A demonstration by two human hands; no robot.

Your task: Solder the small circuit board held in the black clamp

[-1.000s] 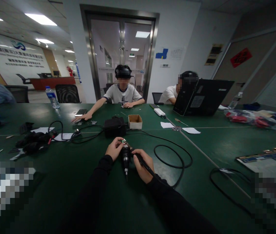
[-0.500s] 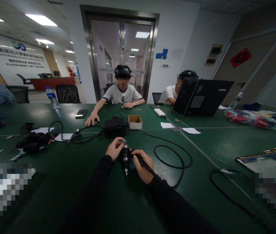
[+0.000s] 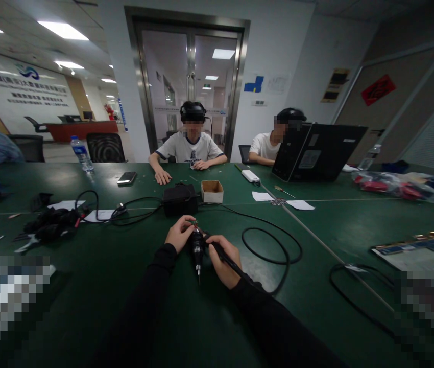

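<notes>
1. My left hand [image 3: 178,235] is near the middle of the green surface [image 3: 201,322]. Its fingers are brought together at the tips, where they pinch a small part [image 3: 196,223]; it is too dark and small for me to tell its kind.
2. On my side of this part there is a black-and-silver tool [image 3: 197,249], placed between my two hands, with its thin point directed toward me. Whether my left fingers touch it also, I cannot tell.
3. My right hand [image 3: 224,268] has its fingers closed around a dark handle [image 3: 230,260], in the way one holds a pen. The front end of this handle is beside the upper part of the tool; contact I cannot confirm.
4. To the right of my hand, a black cable [image 3: 289,259] makes wide loops on the surface.
5. Just beyond my hands there is a black box [image 3: 179,202], and beside it a small open carton [image 3: 212,198].
6. On the left side lie a bundle of dark objects [image 3: 50,225] and, farther away, a phone [image 3: 126,178].
7. On the far right side a large black computer [image 3: 328,152] stands on the surface.
8. Opposite me sits a person [image 3: 192,148] with a headset, whose one hand [image 3: 162,176] rests on the surface, well apart from mine.
</notes>
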